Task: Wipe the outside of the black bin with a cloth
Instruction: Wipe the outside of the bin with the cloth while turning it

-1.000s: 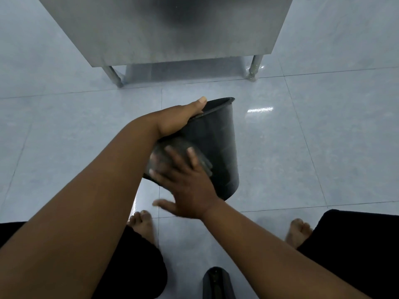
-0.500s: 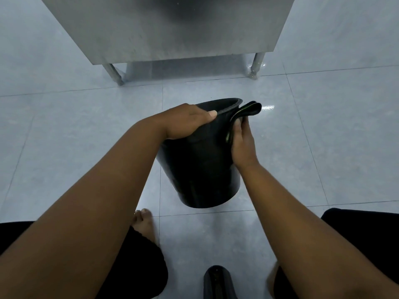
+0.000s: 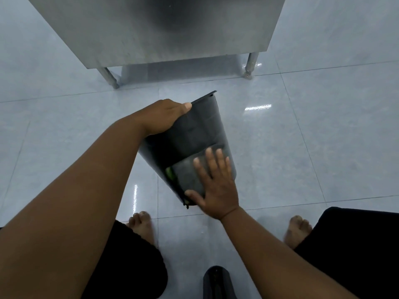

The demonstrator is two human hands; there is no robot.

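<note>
The black bin (image 3: 194,130) is tilted away from me above the tiled floor, its mouth facing away and its base toward me. My left hand (image 3: 164,117) grips its rim at the upper left. A dark grey cloth (image 3: 185,173) with a green edge lies flat against the bin's lower side. My right hand (image 3: 213,186) presses on the cloth with fingers spread, covering its right part.
A stainless steel table (image 3: 164,29) on metal legs (image 3: 250,65) stands just beyond the bin. My bare feet (image 3: 142,227) rest on the glossy grey tiles below it. A small black object (image 3: 217,281) lies at the bottom edge between my knees.
The bin has tipped away, so its mouth no longer shows. My right hand has moved with the cloth from the rim on the right down to the lower side, fingers now spread flat.
</note>
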